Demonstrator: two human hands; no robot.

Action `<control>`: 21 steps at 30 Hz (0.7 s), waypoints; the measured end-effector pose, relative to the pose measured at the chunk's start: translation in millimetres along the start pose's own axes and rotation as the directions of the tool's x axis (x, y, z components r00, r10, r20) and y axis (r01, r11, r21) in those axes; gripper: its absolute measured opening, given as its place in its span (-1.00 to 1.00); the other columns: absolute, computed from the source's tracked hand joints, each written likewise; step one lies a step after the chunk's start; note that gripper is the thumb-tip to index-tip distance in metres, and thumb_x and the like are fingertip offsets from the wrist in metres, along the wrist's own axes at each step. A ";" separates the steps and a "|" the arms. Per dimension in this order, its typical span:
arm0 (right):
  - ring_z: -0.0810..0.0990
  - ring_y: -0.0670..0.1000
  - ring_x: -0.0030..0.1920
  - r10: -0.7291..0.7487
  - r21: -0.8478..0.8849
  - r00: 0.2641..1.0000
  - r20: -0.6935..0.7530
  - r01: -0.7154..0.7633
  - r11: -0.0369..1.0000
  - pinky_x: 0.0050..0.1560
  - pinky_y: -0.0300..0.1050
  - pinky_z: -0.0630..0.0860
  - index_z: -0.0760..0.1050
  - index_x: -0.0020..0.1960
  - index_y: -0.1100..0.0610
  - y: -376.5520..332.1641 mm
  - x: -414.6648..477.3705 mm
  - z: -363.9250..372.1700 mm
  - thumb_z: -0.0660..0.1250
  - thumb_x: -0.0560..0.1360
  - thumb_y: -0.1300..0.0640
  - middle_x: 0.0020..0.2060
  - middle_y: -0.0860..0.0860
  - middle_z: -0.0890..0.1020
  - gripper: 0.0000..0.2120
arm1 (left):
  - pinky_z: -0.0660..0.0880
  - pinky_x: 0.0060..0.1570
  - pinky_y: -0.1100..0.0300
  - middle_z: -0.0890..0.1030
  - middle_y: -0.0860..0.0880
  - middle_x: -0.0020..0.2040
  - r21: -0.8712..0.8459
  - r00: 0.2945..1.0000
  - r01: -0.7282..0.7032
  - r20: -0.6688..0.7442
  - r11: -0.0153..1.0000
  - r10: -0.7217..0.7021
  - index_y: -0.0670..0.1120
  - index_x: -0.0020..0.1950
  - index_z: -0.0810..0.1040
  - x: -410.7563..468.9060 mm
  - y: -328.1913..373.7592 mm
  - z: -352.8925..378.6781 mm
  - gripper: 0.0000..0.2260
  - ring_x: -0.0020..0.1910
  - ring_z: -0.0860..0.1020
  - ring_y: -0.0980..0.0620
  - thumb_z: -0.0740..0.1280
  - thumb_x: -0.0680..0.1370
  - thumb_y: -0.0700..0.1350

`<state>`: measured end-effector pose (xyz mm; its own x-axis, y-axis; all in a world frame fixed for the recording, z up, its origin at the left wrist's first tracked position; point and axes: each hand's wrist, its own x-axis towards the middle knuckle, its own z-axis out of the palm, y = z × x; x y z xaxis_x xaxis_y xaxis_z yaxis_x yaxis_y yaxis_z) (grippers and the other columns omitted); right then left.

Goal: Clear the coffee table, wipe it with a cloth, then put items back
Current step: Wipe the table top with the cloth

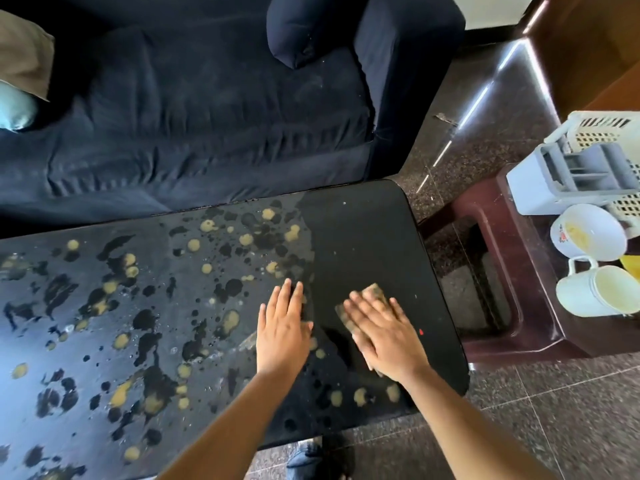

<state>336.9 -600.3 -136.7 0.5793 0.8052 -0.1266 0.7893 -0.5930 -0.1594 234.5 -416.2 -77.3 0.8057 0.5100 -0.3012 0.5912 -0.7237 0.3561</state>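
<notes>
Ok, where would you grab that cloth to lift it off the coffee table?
Pinch the cloth from above at its far corner, which sticks out past the fingertips of the right hand. It lies flat on the coffee table with that hand pressing most of it, so little else is free.

One wide-angle view looks from the person's head, forward and steeply down onto the bench (363, 237), close above its right end. The sofa (207, 116) beyond fills the top of the view, and a stool (512, 306) stands at the right edge.
</notes>
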 end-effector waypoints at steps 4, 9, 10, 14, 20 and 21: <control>0.20 0.00 0.48 0.408 0.193 0.911 -0.065 -0.389 0.901 0.38 0.16 0.25 0.24 0.49 -0.02 -46.2 15.7 -1.0 0.02 0.54 -0.09 0.48 -0.07 0.25 -0.47 | -0.23 0.46 0.13 -0.08 0.04 0.58 0.059 0.999 -0.007 0.040 0.998 0.004 0.01 0.57 -0.09 -58.2 -12.2 19.0 -0.41 0.55 -0.12 0.03 0.14 0.63 -0.01; 0.06 -0.08 0.52 -0.238 0.006 0.971 0.030 0.238 0.971 0.46 0.08 0.12 0.11 0.52 -0.10 -22.7 -23.6 2.1 0.10 0.56 -0.11 0.51 -0.15 0.14 -0.45 | -0.12 0.49 0.06 -0.05 0.01 0.58 0.061 0.991 0.127 0.035 0.990 -0.130 0.01 0.57 -0.10 -75.7 -18.1 26.6 -0.37 0.56 -0.07 0.00 0.16 0.61 0.10; 0.04 -0.10 0.52 -0.258 -0.029 0.965 0.049 0.259 0.965 0.45 0.07 0.11 0.09 0.52 -0.11 -12.5 -28.0 1.9 0.09 0.56 -0.11 0.51 -0.16 0.12 -0.45 | -0.14 0.49 0.07 -0.08 0.01 0.58 0.086 0.989 0.130 0.053 0.988 -0.135 0.01 0.57 -0.13 -74.1 -17.7 25.2 -0.36 0.56 -0.09 0.00 0.14 0.62 0.11; 0.16 -0.04 0.49 0.292 0.115 0.956 -0.020 -0.288 0.951 0.39 0.16 0.28 0.22 0.49 -0.07 -33.4 -19.0 0.8 0.05 0.53 -0.09 0.49 -0.12 0.23 -0.48 | -0.14 0.49 0.03 -0.13 -0.01 0.58 0.170 0.985 0.120 0.102 0.978 -0.138 -0.01 0.57 -0.18 -68.5 -15.9 22.3 -0.34 0.55 -0.11 -0.02 0.12 0.62 0.12; 0.12 -0.06 0.51 -0.232 -0.001 0.973 0.007 0.232 0.973 0.44 0.09 0.18 0.19 0.49 -0.09 -43.3 -50.0 7.7 0.08 0.55 -0.08 0.49 -0.13 0.21 -0.49 | -0.12 0.50 0.01 -0.19 -0.02 0.58 0.216 0.972 0.143 0.156 0.966 -0.178 -0.03 0.57 -0.23 -65.7 -10.5 23.6 -0.34 0.55 -0.15 -0.03 0.11 0.63 0.09; 0.12 -0.07 0.51 -0.279 -0.028 0.960 0.025 0.280 0.960 0.44 0.09 0.18 0.18 0.49 -0.11 -31.6 -55.9 7.3 0.10 0.55 -0.09 0.50 -0.15 0.20 -0.49 | -0.12 0.50 0.00 -0.20 -0.02 0.58 0.222 0.969 0.143 0.168 0.964 -0.183 -0.03 0.56 -0.24 -64.5 -10.0 22.9 -0.34 0.55 -0.15 -0.04 0.10 0.64 0.09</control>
<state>278.1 -626.6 -131.8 0.3304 0.9383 -0.1019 0.9253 -0.3433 -0.1610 175.9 -452.5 -81.6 0.6664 0.5483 -0.5053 0.6776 -0.7281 0.1037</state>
